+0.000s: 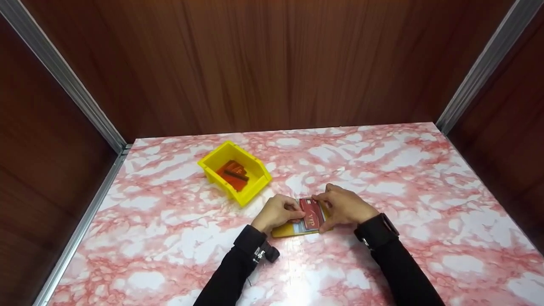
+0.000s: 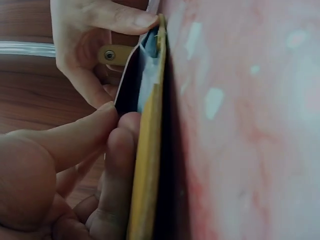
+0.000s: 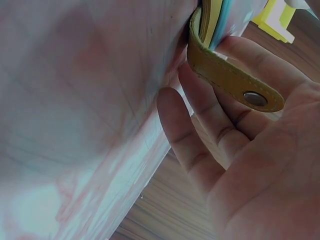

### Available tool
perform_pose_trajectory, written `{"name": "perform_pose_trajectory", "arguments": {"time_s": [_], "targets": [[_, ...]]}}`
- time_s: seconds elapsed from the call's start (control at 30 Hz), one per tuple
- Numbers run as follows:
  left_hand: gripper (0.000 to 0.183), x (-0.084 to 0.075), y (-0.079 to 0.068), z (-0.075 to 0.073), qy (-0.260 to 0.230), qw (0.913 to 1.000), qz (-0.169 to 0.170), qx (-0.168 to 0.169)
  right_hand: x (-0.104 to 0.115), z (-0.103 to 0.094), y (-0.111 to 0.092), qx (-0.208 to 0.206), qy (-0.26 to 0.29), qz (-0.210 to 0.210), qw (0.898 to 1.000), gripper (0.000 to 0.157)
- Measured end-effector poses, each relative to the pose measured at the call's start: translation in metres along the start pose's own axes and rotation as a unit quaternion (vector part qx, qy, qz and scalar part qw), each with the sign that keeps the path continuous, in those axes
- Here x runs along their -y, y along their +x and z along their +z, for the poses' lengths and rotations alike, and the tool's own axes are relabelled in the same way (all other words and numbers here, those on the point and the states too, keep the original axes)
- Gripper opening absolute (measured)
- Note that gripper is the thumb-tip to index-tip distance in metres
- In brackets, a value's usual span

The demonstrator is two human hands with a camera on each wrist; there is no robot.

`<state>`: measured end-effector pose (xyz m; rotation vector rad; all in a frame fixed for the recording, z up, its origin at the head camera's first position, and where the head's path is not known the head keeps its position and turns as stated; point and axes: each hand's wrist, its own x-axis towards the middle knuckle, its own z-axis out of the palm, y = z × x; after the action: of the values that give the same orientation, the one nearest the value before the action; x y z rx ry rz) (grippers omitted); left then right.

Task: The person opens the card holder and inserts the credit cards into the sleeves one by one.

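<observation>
A yellow card wallet (image 1: 282, 231) lies opened out on the table, with clear sleeves inside it. On top of it is a red card (image 1: 312, 216) lettered VIP. My left hand (image 1: 277, 211) pinches this card's left edge between thumb and fingers, as the left wrist view also shows. With thumb at the near edge and fingers at the far edge, my right hand (image 1: 346, 206) grips the wallet's right side. A strap (image 3: 230, 80) with a metal snap sticks out from the wallet toward the right palm.
Beyond the left hand stands a yellow bin (image 1: 257, 189) with several red and dark cards (image 1: 233, 174) in it. The pink-and-white marbled table (image 1: 170, 255) is bounded by brown wood-look panels (image 1: 272, 63) and metal rails (image 1: 80, 255).
</observation>
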<state>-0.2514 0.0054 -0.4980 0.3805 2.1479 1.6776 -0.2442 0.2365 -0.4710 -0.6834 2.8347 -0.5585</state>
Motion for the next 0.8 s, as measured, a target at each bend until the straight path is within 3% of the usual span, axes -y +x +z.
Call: {"name": "perform_pose_trajectory", "arguments": {"time_s": [0.2,0.8], "targets": [[0.011,0.0017,-0.0001,0.0014,-0.014,0.9997,0.015,-0.011,-0.0003,0.001,0.0011,-0.007,-0.009,-0.009,1.0,0.094],[0.016,0.0021,-0.0009,0.0036,0.006,0.9991,-0.001,-0.043,0.0029,0.0001,0.0003,0.003,-0.008,-0.003,1.0,0.09]]}}
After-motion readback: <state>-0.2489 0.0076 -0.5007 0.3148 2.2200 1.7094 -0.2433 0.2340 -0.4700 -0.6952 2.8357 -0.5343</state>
